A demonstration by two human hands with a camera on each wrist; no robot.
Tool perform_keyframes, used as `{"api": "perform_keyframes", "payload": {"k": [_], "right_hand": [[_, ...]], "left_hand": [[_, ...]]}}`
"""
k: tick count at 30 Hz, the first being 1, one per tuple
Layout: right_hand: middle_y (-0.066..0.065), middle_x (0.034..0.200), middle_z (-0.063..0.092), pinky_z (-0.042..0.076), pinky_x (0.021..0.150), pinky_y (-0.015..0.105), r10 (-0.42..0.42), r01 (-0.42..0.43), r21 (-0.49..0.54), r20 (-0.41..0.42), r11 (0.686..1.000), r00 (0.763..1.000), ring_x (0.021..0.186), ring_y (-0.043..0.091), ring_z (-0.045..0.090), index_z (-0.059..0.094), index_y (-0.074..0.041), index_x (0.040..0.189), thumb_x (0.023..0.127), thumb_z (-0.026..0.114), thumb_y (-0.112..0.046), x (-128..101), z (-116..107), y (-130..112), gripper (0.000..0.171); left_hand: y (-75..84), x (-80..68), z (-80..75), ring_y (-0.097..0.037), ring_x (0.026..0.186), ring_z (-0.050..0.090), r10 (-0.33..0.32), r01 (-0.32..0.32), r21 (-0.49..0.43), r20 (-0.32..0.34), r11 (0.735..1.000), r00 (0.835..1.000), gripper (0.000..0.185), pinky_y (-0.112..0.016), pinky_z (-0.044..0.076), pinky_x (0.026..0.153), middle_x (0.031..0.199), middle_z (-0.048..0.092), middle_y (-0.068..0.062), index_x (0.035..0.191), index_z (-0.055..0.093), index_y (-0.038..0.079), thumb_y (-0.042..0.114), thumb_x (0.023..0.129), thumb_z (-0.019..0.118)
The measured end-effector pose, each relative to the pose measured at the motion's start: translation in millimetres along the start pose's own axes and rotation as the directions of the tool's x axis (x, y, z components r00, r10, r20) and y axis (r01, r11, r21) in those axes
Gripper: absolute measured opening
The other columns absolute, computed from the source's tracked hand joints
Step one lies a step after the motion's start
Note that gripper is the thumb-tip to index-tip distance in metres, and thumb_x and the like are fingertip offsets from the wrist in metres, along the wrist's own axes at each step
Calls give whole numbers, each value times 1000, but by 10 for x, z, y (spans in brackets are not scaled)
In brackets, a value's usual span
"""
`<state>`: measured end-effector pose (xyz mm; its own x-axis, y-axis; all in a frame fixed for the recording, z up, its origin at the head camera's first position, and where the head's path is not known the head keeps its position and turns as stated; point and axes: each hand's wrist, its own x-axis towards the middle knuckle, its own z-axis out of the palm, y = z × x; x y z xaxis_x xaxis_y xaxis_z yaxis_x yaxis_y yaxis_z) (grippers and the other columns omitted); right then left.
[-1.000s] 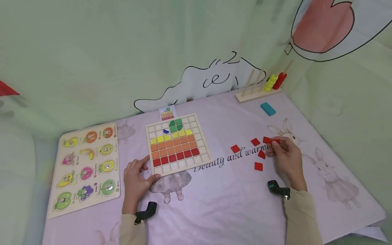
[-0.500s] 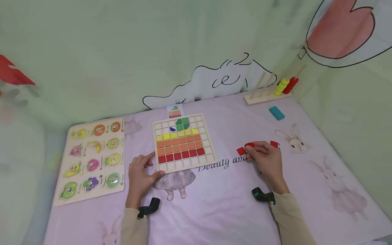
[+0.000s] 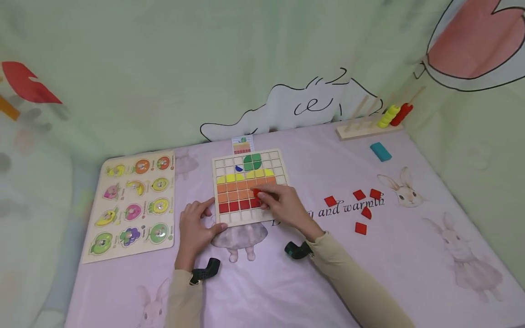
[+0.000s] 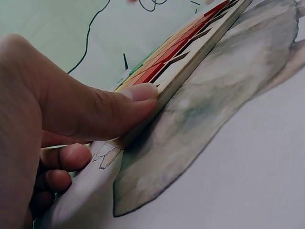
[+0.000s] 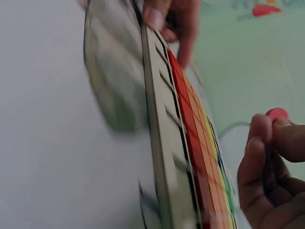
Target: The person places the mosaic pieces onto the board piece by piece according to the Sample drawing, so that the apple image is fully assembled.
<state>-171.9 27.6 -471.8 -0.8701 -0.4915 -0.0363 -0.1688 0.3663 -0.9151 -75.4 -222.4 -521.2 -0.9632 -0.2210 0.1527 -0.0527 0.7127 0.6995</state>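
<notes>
A square wooden grid board [image 3: 235, 218] carries rows of yellow, orange and red tiles, plus green pieces and a small blue one near the top. My left hand [image 3: 197, 230] holds its near left corner, thumb at the front edge and index finger along the left side. In the left wrist view the thumb [image 4: 128, 102] presses on the board's edge. Over the right part of the red row, my right hand [image 3: 285, 207] pinches a small red piece [image 5: 277, 113] between thumb and fingertips. The hand covers the board's lower right corner in the head view.
Several loose red pieces [image 3: 361, 228] lie to the right. A small picture card [image 3: 243, 144] touches the board's far side. A fruit puzzle board [image 3: 137, 223] lies left. At the back right are a teal block [image 3: 380, 151] and a peg stand [image 3: 357, 130] with yellow and red beads.
My right hand has picked up a red piece from the loose ones on the right and carried it left over the board. My left hand keeps its hold on the corner.
</notes>
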Motion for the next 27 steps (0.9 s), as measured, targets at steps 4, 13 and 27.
{"api": "perform_keyframes", "payload": {"k": [4,13,27], "right_hand": [[12,90,74,50,66,22,-29,34,-58,81,998,996,70,14,65,74,-2,128,102,69,-11,85,313,-109,28],[4,85,77,54,66,19,-39,55,-104,149,993,988,69,3,65,78,-6,100,95,77,-6,147,725,-116,6],[0,85,72,51,66,19,-104,118,-198,81,973,991,69,5,62,81,-9,97,91,82,-12,172,765,-57,7]], "left_hand": [[-6,15,10,-23,90,47,1,-1,3,3,1000,1000,76,-42,32,85,87,57,-7,136,71,4,32,69,95],[-50,24,8,-24,89,48,4,-4,-6,-8,1000,1000,72,-42,33,85,87,57,-6,133,73,5,25,66,91],[-32,36,3,-23,88,46,7,-7,-2,-15,1000,1000,73,-42,33,84,87,57,-6,132,73,4,27,65,93]]}}
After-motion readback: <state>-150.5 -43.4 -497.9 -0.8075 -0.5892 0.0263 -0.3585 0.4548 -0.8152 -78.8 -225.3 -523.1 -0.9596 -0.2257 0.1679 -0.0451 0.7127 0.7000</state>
